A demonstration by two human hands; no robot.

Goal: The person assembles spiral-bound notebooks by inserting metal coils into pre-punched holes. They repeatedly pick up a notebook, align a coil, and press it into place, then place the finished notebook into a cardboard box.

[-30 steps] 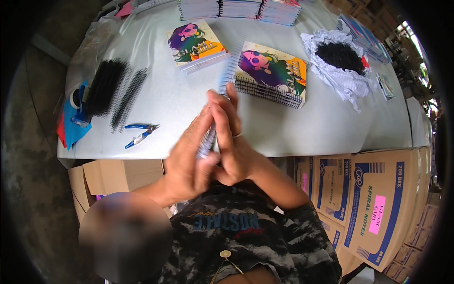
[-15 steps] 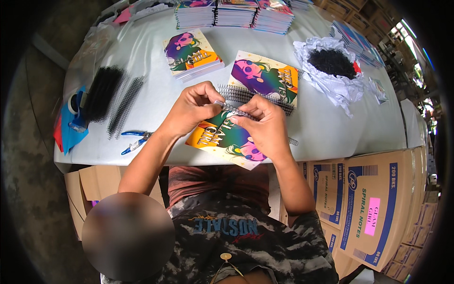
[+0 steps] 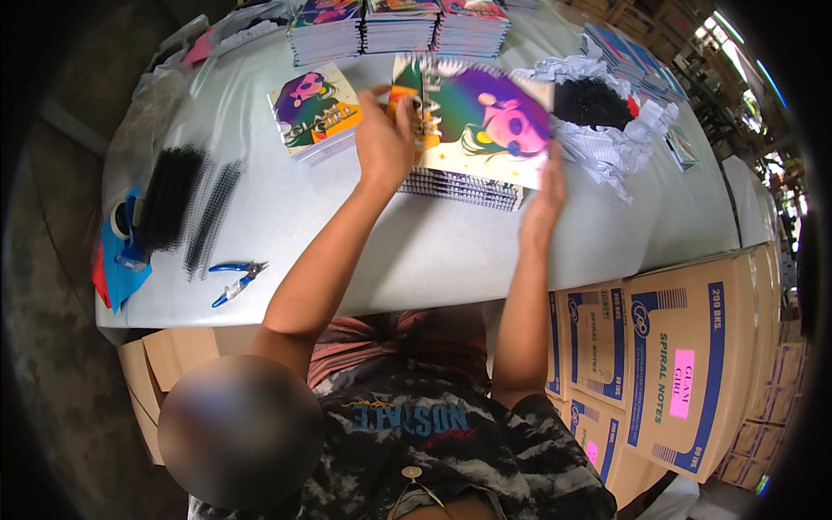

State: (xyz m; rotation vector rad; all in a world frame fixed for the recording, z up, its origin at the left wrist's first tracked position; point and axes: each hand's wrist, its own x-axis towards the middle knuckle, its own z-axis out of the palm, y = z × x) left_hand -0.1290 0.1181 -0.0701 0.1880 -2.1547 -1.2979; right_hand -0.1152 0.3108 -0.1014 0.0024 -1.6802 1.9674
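Lifted over the far middle of the table is a spiral notebook (image 3: 485, 126) with a colourful illustrated cover, its coil running along the far edge. My left hand (image 3: 387, 139) grips its left end, thumb over the cover. At the opposite end my right hand (image 3: 544, 198) holds the edge, somewhat blurred. Below it lie coil-bound notebooks (image 3: 464, 189), mostly hidden by the held one. To the left of my left hand sits a short stack of notebooks (image 3: 314, 113) with the same cover design. Blue-handled pliers (image 3: 238, 282) rest near the table's front edge.
Black plastic coils (image 3: 173, 199) lie in a bundle at the left, beside a tape dispenser (image 3: 132, 247). Tall notebook stacks (image 3: 399, 33) line the back. Crumpled paper (image 3: 598, 156) cradles black coil scraps. Cardboard boxes (image 3: 676, 364) stand at the lower right.
Both hands have left the coil near the front and carried the notebook away from me, over the other bound notebooks. They now hold it by its two ends.
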